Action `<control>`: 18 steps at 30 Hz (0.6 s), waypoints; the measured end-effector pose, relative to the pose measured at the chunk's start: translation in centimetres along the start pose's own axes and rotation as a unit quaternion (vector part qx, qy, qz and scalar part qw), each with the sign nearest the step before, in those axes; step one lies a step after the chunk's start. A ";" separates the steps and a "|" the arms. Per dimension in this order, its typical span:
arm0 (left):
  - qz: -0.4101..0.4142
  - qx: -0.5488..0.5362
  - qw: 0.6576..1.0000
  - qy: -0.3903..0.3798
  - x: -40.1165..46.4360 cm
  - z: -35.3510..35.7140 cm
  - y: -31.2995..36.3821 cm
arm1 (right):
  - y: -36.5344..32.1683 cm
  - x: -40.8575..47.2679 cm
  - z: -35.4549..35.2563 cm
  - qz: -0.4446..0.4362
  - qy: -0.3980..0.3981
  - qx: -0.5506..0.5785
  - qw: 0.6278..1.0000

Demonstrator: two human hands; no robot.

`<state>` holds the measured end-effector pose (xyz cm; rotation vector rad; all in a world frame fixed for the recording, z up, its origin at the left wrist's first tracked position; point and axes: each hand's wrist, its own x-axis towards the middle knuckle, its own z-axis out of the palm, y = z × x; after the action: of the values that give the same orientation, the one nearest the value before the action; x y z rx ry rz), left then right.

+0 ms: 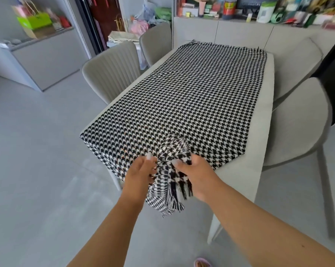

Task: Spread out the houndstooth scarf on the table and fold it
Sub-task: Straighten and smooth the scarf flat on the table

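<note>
Houndstooth scarf (182,89): black-and-white cloth lying flat along the grey table (263,105), covering most of the top; its near end is bunched and lifted at the table's near edge.
Long axis: runs straight away from me, from my hands to the far fringed edge by the cabinet.
Direction from hands: almost all of the scarf lies ahead of both hands; only the gathered near end with its fringe hangs between them, over the table edge.
Left hand (141,170): I see it pinching the left side of the bunch, fingers curled on the cloth.
Right hand (193,170): gripping the right side of the same bunch, just beside the left.
Nearer hand: both look equally close; neither leads.
My judgement: the near end needs drawing apart sideways, across the long axis, before any fold.
</note>
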<state>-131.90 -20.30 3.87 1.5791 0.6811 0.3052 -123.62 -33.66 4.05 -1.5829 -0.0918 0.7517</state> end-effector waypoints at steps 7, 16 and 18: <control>-0.213 -0.177 0.959 0.057 -3.1 1.2 -4.3 | -1.6 -0.4 1.2 -0.160 0.059 -0.108 0.979; -0.347 -0.535 0.770 -0.005 -3.1 3.3 -5.8 | -3.2 0.6 2.0 -0.101 0.008 -0.049 0.994; -0.338 -0.583 0.738 0.019 -2.0 3.3 -6.1 | -3.3 0.7 1.8 -0.085 0.006 -0.010 0.996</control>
<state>-133.12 -24.17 -2.06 0.0691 0.7995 0.1419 -122.74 -31.17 6.82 -1.5751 -0.2236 0.6097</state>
